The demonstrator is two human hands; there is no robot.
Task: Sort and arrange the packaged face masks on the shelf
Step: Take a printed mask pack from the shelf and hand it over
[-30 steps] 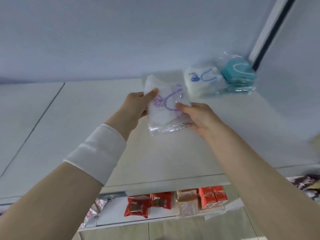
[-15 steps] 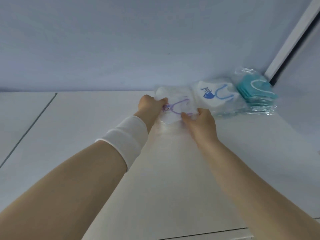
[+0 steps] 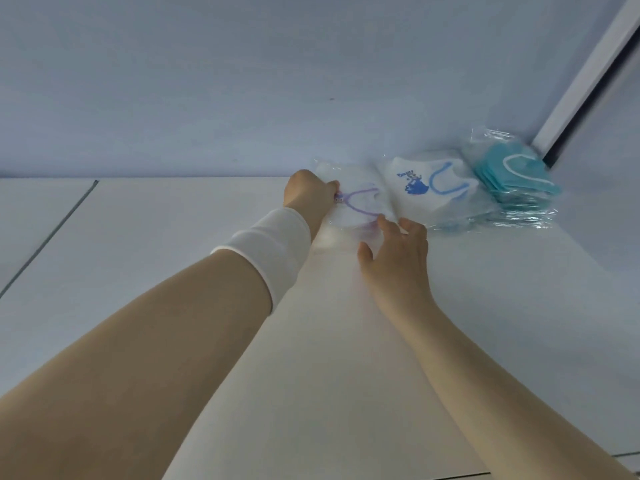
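Partly, the fingers of the left hand (image 3: 309, 192) are hidden behind its own back, so it cannot be told whether the purple-looped mask pack (image 3: 360, 202) is pinched or merely touched by the thumb. Its near edge is touched by the spread, straight fingers of the right hand (image 3: 398, 252). This clear, white-filled pack is laid flat at the back of the shelf (image 3: 346, 358), touching the blue-printed pack (image 3: 429, 188), with the teal stack (image 3: 512, 178) beyond.
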